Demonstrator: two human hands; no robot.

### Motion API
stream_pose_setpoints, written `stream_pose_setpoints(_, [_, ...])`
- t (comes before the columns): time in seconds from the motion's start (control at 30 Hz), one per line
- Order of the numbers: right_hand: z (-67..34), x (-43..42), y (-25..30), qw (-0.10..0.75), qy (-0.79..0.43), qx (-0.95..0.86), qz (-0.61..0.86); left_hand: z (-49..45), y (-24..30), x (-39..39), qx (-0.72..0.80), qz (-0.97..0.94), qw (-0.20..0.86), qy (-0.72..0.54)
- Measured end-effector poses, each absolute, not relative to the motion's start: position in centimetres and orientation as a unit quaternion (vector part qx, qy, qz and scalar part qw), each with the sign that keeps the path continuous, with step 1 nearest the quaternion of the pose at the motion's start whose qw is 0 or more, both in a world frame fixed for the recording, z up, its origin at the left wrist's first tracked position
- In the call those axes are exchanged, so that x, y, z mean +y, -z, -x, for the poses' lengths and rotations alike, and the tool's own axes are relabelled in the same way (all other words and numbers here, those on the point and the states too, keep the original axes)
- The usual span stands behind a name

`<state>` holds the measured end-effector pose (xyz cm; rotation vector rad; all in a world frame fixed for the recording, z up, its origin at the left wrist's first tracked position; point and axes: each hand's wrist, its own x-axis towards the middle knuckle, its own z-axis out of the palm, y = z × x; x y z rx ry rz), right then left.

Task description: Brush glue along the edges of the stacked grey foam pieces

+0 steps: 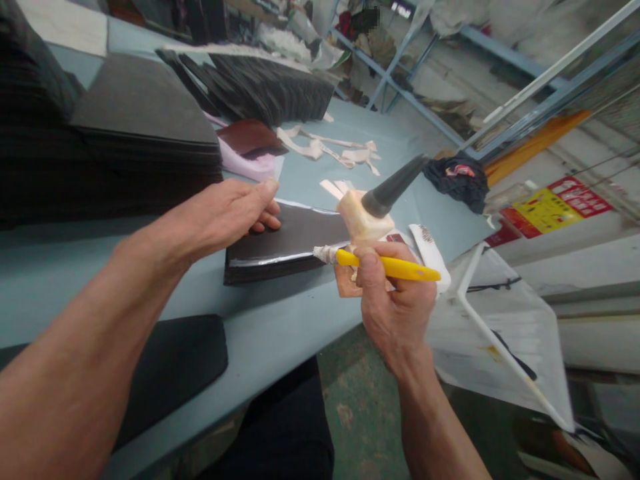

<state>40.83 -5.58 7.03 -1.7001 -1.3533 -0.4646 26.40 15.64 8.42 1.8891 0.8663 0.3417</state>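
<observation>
At the centre of the frame, a short stack of black sheets [293, 230], the top one edged in white.
White streaks [280, 259] line its near and far edges, so edging looks well along there; coating on the sheets beneath is hidden. From lower right, the right hand [397, 293] pinches a yellow brush [413, 269], tip by the near edge. From lower left, the left hand [235, 212] lies over the stack's left end, loosely spread, holding nothing visible.

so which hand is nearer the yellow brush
Right: the right hand grips the yellow brush; the left hand is away from it, over the low black stack.
</observation>
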Motion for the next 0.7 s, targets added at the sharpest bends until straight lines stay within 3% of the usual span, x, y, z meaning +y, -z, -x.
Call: stream_pose_setpoints(0.7, [-33.8,-2.8,-8.2,0.483,0.113,-0.615,0.613,-26.2,-8.2,15.9,0.307,-0.800,0.495,-0.146])
